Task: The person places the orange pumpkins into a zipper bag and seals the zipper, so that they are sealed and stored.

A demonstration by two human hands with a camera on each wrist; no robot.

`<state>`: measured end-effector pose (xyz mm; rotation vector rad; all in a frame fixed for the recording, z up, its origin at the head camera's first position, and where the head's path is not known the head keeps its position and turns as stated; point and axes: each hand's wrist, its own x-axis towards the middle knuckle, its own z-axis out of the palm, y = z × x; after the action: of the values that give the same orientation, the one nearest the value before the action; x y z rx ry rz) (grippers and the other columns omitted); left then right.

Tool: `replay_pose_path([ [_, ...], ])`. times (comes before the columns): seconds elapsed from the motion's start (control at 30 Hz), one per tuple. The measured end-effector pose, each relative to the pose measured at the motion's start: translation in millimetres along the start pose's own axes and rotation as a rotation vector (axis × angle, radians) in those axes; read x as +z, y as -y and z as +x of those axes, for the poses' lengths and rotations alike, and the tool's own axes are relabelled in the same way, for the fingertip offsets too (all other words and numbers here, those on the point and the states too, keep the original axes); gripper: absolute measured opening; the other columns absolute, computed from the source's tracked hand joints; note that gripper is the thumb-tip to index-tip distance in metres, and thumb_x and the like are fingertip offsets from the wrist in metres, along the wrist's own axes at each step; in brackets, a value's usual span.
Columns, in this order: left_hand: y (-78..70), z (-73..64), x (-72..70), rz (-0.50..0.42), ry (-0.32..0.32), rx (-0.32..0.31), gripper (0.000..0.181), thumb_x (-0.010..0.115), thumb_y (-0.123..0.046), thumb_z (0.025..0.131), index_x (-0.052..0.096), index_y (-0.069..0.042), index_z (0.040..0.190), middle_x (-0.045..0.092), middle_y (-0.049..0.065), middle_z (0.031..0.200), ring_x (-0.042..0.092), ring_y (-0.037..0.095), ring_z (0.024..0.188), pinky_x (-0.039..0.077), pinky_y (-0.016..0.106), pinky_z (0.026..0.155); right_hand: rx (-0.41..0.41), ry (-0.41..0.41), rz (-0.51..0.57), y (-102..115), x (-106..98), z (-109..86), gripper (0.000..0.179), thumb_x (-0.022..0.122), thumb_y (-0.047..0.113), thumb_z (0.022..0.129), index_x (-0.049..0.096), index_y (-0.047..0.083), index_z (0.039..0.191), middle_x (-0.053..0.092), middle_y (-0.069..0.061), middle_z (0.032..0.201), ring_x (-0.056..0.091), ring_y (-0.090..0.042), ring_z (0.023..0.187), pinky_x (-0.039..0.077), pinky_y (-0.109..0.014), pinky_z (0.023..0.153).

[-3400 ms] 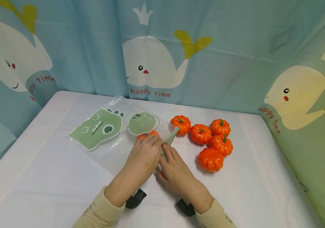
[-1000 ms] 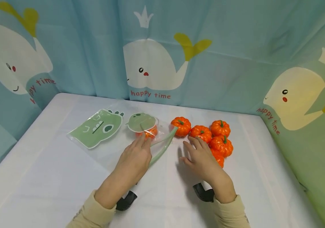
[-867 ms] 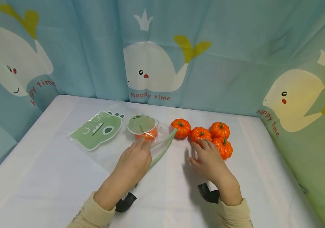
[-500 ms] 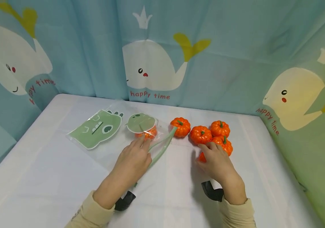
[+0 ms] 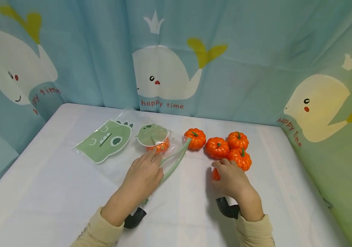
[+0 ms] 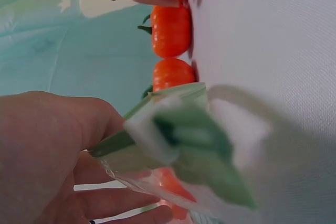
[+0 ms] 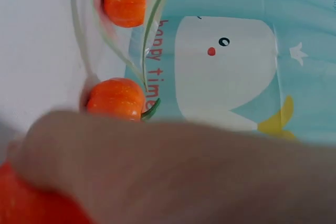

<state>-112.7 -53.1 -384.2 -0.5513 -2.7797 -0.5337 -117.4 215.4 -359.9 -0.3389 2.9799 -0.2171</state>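
A clear plastic bag (image 5: 106,140) with green cartoon prints lies on the table, its green-edged mouth (image 5: 176,164) spread apart. My left hand (image 5: 143,175) holds that mouth's near edge; in the left wrist view, thumb and fingers are around the green rim (image 6: 181,95). Inside the bag, one small orange pumpkin (image 5: 163,145) shows through the plastic. To the right, my right hand (image 5: 233,179) grips the nearest orange pumpkin (image 5: 215,175), mostly hidden under the fingers. The same pumpkin (image 7: 34,203) fills the lower left corner of the right wrist view.
Several more pumpkins with green stems stand behind the right hand: one pumpkin (image 5: 196,139) right at the bag's mouth, another pumpkin (image 5: 241,159) beside my fingers. A blue whale-print curtain (image 5: 250,92) rises along the back of the white table (image 5: 55,192).
Both hands were together at the bag's green edge. My right hand has moved right and come down onto the front pumpkin. The bag's mouth has spread while my left hand stays on it.
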Motion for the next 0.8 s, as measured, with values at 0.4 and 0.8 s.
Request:
replay_pose_path([
  [0.4,1.7,-0.7,0.1,-0.021,0.043,-0.024,0.042,0.064,-0.012,0.089,0.063,0.005,0.127,0.059,0.024,0.136,0.058,0.038,0.126,0.049,0.054,0.1,-0.144,-0.127,0.135,6.1,4.7,5.2,0.037,0.071,0.021,0.086,0.067,0.005,0.118,0.062,-0.011,0.115,0.057,-0.031,0.11,0.052,-0.047,0.094],
  [0.8,1.4,0.6,-2.0,-0.029,0.083,-0.048,0.042,0.064,-0.014,0.09,0.062,0.005,0.128,0.058,0.023,0.138,0.056,0.037,0.128,0.047,0.054,0.103,-0.1,-0.1,0.152,6.8,5.5,8.3,0.042,0.074,0.027,0.087,0.065,0.006,0.122,0.061,-0.014,0.122,0.058,-0.031,0.112,0.051,-0.049,0.096],
])
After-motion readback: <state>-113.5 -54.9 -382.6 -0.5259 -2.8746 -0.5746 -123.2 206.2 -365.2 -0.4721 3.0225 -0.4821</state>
